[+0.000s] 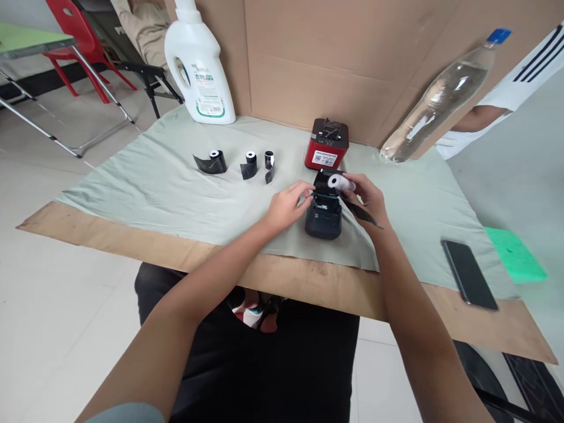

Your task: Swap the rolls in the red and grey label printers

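Note:
A small black label printer sits on the cloth near the front edge with its lid raised. My left hand has its thumb and fingertips curled at the left edge of the lid, gripping the printer there. Above the open printer, my right hand holds a white paper roll, its hollow core facing left. A dark strip trails from that hand toward the wrist. Just behind the lid stands a red and black printer with a white label on its front.
Three rolls with dark tails stand at left: a wide roll, a middle roll and a narrow roll. A detergent bottle and tilted water bottle are behind. A phone lies right. Another person's arm shows at right.

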Action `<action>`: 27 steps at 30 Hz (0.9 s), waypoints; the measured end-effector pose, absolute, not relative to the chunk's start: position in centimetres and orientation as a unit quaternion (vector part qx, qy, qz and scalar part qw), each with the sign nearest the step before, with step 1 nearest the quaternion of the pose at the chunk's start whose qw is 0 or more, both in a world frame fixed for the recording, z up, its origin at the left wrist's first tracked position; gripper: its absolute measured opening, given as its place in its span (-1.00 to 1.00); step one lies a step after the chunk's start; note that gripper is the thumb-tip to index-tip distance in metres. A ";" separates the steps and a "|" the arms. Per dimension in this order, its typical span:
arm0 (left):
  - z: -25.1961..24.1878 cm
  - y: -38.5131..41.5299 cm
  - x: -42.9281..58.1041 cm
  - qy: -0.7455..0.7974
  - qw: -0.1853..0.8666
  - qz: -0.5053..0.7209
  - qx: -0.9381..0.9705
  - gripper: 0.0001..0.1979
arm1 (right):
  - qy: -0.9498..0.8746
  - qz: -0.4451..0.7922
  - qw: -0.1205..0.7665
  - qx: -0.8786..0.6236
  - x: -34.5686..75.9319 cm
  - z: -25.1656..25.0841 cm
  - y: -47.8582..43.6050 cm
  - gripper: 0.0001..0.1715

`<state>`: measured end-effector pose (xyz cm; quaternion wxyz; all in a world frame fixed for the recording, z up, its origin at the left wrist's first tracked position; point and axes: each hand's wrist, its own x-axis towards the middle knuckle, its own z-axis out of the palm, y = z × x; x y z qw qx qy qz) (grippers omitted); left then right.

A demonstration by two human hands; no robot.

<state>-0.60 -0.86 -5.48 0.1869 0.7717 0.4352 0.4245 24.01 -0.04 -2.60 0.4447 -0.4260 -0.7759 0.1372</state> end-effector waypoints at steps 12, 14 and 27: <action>-6.3 -0.8 0.3 0.431 0.265 0.433 0.746 -0.74 | -0.823 0.109 0.336 -0.445 23.0 -3.7 0.0 -0.75; -6.3 -0.9 0.4 0.429 0.270 0.433 0.745 -0.73 | -0.808 0.122 0.341 -0.464 23.0 -3.8 0.1 -0.78; -6.6 -0.3 0.1 0.409 0.286 0.405 0.766 -0.68 | -0.751 0.074 0.351 -0.555 22.3 -5.2 0.7 -0.92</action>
